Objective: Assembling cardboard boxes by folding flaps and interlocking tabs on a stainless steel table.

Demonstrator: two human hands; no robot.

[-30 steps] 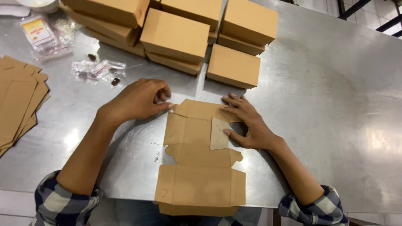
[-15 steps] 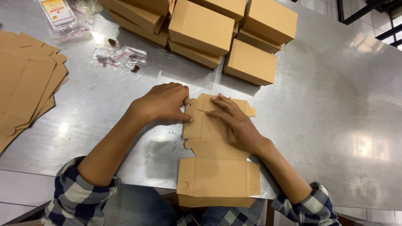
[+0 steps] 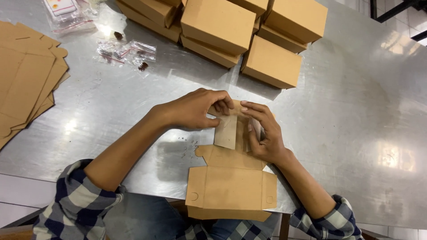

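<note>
Both forearms were bare, with checked sleeves pushed up past the elbows, and reached forward from the body to converge at the centre. The left hand (image 3: 192,109) lay palm down, knuckles raised, fingers curled inward and thumb pinched against the fingertips. The right hand (image 3: 262,131) sat just beside it, tilted onto its outer edge, fingers extended and held together, thumb tucked underneath. The fingertips of the two hands nearly met.

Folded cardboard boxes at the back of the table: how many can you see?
5 at least: front centre, under it, right front, right rear, left. More may be hidden or cut off.
</note>
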